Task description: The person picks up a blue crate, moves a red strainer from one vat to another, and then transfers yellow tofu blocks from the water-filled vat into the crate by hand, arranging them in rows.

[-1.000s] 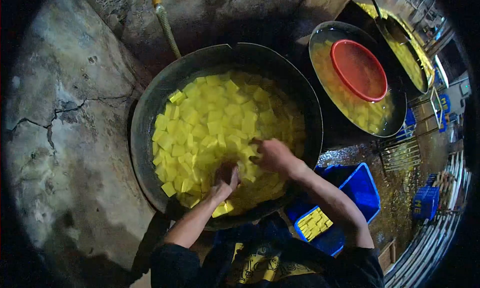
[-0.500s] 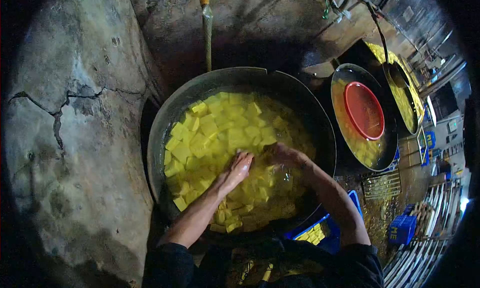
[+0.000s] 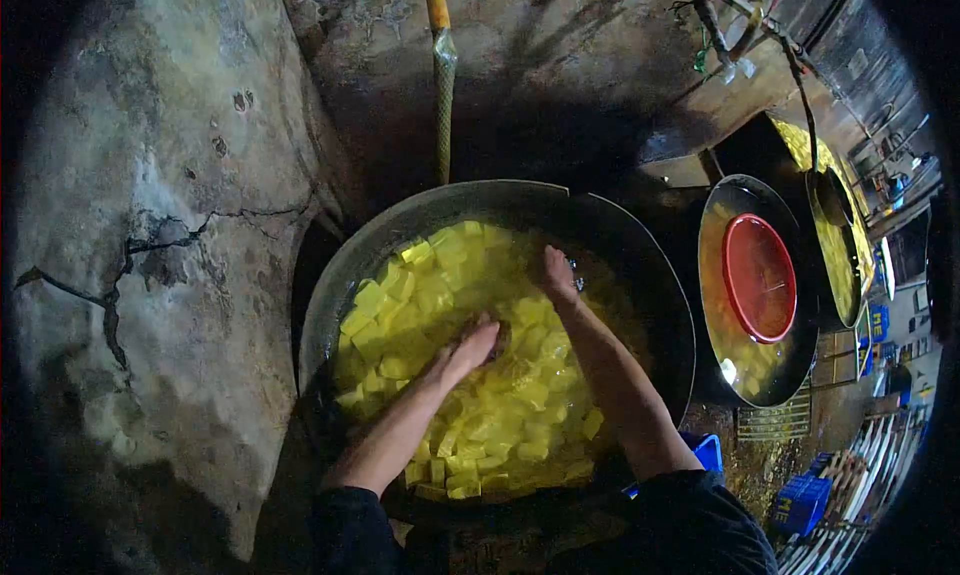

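A large round dark vat (image 3: 345,265) holds cloudy yellow liquid and many yellow blocks (image 3: 465,475) that look like tofu. My left hand (image 3: 474,345) dips into the liquid near the middle, among the blocks; its fingers are partly under the surface. Farther toward the back right side, my right hand (image 3: 558,273) is at the surface, beside a patch of brownish liquid with few blocks showing. Its fingertips are blurred and partly hidden. I cannot make out anything held in either hand.
To the right stands a second vat (image 3: 712,305) with a red basin (image 3: 760,280) in it. Beyond is a third container (image 3: 835,245) of yellow pieces. A hose (image 3: 445,105) hangs behind. A cracked wall (image 3: 200,305) rises at left; blue crates (image 3: 800,503) lie at right.
My right hand has moved away from my left toward the vat's far side. Blocks now crowd the near and right parts of the vat. The camera view has shifted.
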Demonstrator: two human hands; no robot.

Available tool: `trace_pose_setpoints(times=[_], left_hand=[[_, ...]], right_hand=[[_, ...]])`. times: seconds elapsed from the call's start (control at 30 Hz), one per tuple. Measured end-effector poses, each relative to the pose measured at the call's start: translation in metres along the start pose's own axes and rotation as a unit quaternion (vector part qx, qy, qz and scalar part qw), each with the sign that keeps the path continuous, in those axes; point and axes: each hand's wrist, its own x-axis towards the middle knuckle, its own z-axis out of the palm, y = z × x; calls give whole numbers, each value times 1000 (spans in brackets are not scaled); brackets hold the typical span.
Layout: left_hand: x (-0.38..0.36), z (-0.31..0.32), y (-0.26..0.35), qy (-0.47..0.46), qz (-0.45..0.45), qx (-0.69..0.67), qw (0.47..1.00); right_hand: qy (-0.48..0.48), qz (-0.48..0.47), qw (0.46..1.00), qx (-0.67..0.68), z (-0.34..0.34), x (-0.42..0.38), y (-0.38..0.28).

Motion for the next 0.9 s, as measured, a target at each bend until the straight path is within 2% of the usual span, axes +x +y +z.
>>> trace_pose_setpoints(times=[0.03,0.07,0.1,0.13,0.17,0.2,0.23,0.27,0.3,0.33,0.37,0.4,0.43,0.47,0.53,0.57,0.6,0.63,0.67,0.7,0.73,0.77,0.8,0.83,0.87,0.9], left_hand=[[-6,-9,30,-45,-51,181,981],[-4,-12,31,-45,-50,181,981],[-2,-16,29,-3,27,143,989],[0,-22,27,38,105,104,988],[10,-32,19,9,108,-32,994],[11,-33,25,9,113,-30,993],[9,-33,30,-16,104,-185,977],[5,-32,35,-42,90,-337,936],[-2,-28,41,10,81,-354,932],[11,-22,28,7,81,-355,931],[38,-13,4,17,81,-486,870],[25,-9,27,27,78,-606,791],[6,1,49,80,58,-587,803],[0,6,62,77,59,-588,803],[-6,14,74,151,31,-615,774],[-8,16,74,120,50,-644,754],[-2,23,66,120,51,-645,753],[10,31,53,97,186,-642,738],[27,36,30,2,187,-783,593],[43,42,7,-98,149,-917,356],[59,47,-15,-166,85,-969,161],[31,49,26,-102,162,-913,361],[13,47,54,-32,230,-807,542],[10,45,56,-33,178,-846,501],[2,38,60,-31,178,-847,500],[-12,31,65,32,137,-819,557]], right_hand=[[56,6,998,26,41,21,44],[113,8,992,52,79,42,85],[35,-13,979,200,44,20,75],[-16,-45,931,362,12,-2,55],[-44,-74,865,495,-1,-19,51],[-70,-107,798,589,-16,-36,40],[-91,-141,743,648,-36,-53,24],[-110,-169,700,686,-51,-67,10],[-131,-190,674,702,-64,-80,-2],[-128,-188,675,702,-74,-90,-13],[-157,-190,687,684,-80,-96,-19],[-186,-191,697,666,-88,-103,-27],[-190,-139,771,591,-95,-107,-36],[-167,-98,820,538,-111,-123,-54],[-74,-106,894,429,-88,-117,-63],[-73,-105,894,428,-86,-121,-69],[-18,-91,900,426,-89,-125,-77],[37,-77,903,421,-92,-129,-84],[35,-77,904,420,-99,-134,-92],[23,-74,911,406,-108,-137,-101],[11,-71,917,393,-112,-138,-108],[71,-59,975,203,-107,-132,-112],[70,-59,975,203,-95,-129,-112],[80,-101,969,209,-82,-125,-110],[90,-142,962,215,-72,-122,-107],[37,-198,948,248,-79,-122,-102]])
